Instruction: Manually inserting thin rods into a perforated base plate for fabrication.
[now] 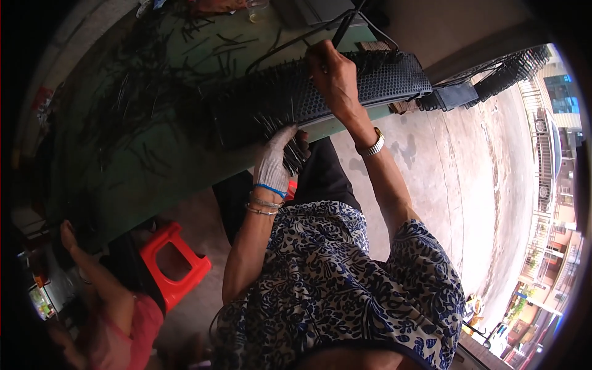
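Note:
A long black perforated tray (385, 80) lies across the table's near edge, its surface a grid of small holes. Thin black strips stand up along its far side and middle. My left hand (273, 157), in a white knitted glove with a blue cuff, is closed around a bundle of thin black strips (295, 157) at the tray's near edge. Over the tray's far side, my bare right hand (335, 77) is closed in a pinch, a metal watch on its wrist. What its fingertips hold is hidden by the hand.
Loose black strips (151, 92) lie scattered over the green table (185, 179). A clear cup (258, 10) stands at the far edge. A red plastic stool (200, 268) is below left, beside a seated person in pink (145, 327). More dark racks (505, 77) stand at the right.

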The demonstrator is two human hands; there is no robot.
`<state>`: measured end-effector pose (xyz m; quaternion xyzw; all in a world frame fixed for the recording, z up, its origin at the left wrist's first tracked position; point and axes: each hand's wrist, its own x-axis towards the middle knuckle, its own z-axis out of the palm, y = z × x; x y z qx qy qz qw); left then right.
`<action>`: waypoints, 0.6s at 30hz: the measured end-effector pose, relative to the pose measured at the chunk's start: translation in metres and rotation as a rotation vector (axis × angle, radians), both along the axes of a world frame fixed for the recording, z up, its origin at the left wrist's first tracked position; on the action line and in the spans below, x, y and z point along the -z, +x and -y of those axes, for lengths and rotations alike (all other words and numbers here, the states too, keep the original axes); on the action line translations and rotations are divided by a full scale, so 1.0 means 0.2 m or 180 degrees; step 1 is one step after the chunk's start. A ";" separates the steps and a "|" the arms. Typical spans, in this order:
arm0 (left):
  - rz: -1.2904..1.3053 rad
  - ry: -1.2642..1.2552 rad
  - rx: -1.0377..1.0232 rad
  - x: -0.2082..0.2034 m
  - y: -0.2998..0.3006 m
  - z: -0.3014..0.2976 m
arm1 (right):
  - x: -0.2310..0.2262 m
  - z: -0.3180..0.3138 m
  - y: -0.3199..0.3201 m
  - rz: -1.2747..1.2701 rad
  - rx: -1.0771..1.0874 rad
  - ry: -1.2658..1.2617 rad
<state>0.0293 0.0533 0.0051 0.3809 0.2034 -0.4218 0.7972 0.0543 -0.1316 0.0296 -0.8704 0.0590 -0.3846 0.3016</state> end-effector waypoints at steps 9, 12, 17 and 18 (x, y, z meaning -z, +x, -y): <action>-0.0043 -0.0251 0.0156 0.06 0.01 -0.01 | 0.06 -0.04 0.08 -0.0838 0.0170 -0.0712; -0.0053 -0.0151 0.0198 0.05 0.02 -0.02 | 0.02 -0.02 0.08 -0.0834 0.0122 -0.0703; -0.0109 -0.0181 0.0209 0.02 0.01 -0.01 | 0.02 -0.03 0.06 -0.0822 -0.0101 -0.0899; -0.0070 -0.0144 0.0200 0.02 0.01 -0.01 | 0.03 -0.02 0.06 -0.0824 -0.0094 -0.0899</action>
